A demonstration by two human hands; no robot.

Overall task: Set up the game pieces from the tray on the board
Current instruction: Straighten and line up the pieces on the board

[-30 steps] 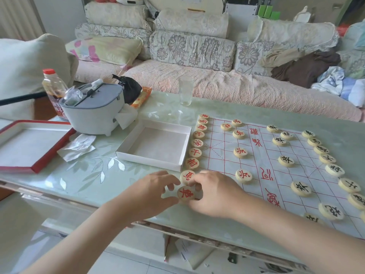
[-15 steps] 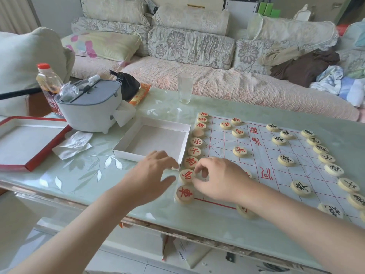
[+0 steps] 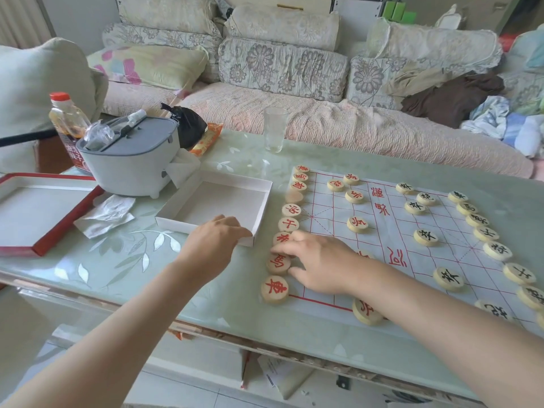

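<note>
A paper board [image 3: 388,237] with a red grid lies on the glass table. Round wooden pieces stand on it: red-lettered ones in a column along its left edge, black-lettered ones [image 3: 497,251] down the right. The white tray [image 3: 259,213] sits left of the board with nothing in it. My right hand [image 3: 318,260] lies over the lower left of the board, its fingertips touching the second-lowest red piece [image 3: 278,262] and the one above it. The lowest red piece [image 3: 274,288] stands free at the corner. My left hand [image 3: 215,240] hovers with relaxed fingers at the tray's near right corner, holding nothing.
A grey bin [image 3: 132,163] with a bottle [image 3: 66,125] behind it stands at the left, beside a red-rimmed lid [image 3: 41,242] and crumpled tissue [image 3: 106,214]. A drinking glass [image 3: 275,129] stands at the table's far edge. A sofa runs behind.
My left hand let go of the lowest red piece and drew back left to the tray corner. My right hand moved up the column to the piece above.
</note>
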